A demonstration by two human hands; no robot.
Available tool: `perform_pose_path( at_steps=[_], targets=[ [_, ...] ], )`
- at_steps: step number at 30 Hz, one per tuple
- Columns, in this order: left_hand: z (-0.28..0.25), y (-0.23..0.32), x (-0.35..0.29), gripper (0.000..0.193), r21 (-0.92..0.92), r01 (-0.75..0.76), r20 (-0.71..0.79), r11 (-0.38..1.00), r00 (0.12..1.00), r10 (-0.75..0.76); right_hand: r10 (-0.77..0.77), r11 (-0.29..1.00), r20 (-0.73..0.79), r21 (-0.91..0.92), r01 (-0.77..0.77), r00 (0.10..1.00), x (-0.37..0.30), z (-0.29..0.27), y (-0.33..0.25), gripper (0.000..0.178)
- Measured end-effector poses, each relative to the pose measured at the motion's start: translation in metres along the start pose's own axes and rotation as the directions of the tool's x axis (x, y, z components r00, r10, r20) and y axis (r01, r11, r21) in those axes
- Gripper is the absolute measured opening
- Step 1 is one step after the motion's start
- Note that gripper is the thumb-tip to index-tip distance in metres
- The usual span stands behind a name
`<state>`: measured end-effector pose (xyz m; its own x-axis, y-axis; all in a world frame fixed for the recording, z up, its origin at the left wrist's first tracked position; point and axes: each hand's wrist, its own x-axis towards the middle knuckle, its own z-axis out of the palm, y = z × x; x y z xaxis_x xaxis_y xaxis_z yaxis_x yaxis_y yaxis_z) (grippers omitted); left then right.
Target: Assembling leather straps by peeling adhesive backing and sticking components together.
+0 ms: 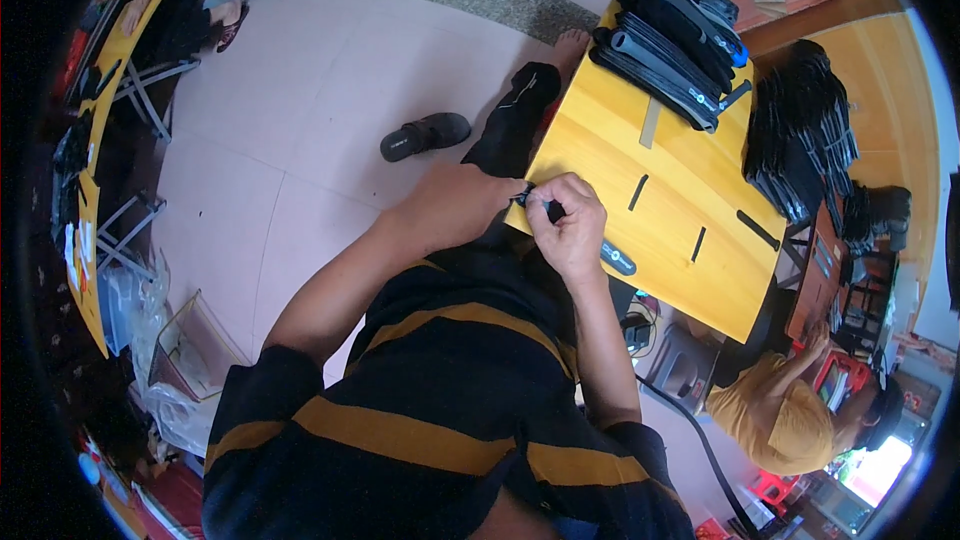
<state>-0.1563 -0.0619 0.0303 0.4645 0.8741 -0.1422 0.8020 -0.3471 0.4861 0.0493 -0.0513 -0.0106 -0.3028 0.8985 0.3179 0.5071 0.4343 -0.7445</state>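
Observation:
My left hand (470, 202) and my right hand (572, 228) meet at the near left corner of the yellow table (590, 150). Between their fingertips is a small black piece (531, 195), mostly covered, so its kind is hard to make out. Fingers of both hands are pinched closed on it. Just beyond my right wrist lies a dark rounded flat piece with a pale mark (618, 258). Farther over the tabletop are short black strips (638, 192), a longer black strip (757, 229) and a grey-brown strip (649, 124).
Black and grey pouches (665, 55) are piled at the table's far end. To the right stands another tall stack of black pieces (800, 135). A person in a yellow shirt (775, 415) sits at lower right. A black slipper (425, 136) lies on the floor; a second yellow table (100, 165) is at left.

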Motion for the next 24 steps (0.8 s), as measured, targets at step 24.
perform_pose_path(
  at_steps=[24],
  targets=[
    [0.023,0.031,-0.019,0.028,-0.851,-0.334,-0.317,0.405,0.942,0.111,0.138,0.848,-0.005,0.518,-0.115,0.99,-0.02,-0.05,-0.064,0.006]
  ],
)
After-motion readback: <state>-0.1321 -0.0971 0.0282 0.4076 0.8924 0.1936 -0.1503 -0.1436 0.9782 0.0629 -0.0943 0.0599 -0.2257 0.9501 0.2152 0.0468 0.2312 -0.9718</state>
